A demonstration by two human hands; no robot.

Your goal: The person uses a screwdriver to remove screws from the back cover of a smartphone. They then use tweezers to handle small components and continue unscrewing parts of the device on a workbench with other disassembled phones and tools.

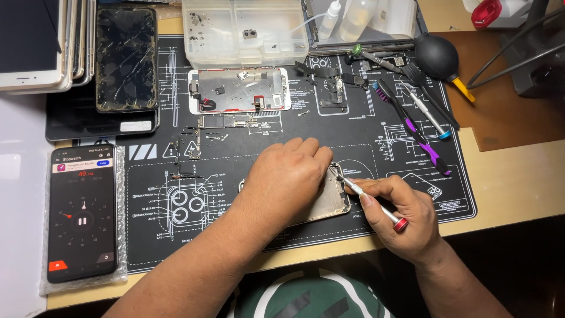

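Black repair mat (376,147) covered our counter. We pressed our left hand (288,182) flat on the opened phone housing (335,200), fingers spread, while our right hand (400,215) pinched a slim screwdriver (376,206) at its edge. A stripped screen assembly (238,89) and loose screws lay above, so disassembly looked well underway.

Two hands (288,182) (400,215), one silver screwdriver (376,206), one black blower (436,56), one stopwatch phone (81,212).
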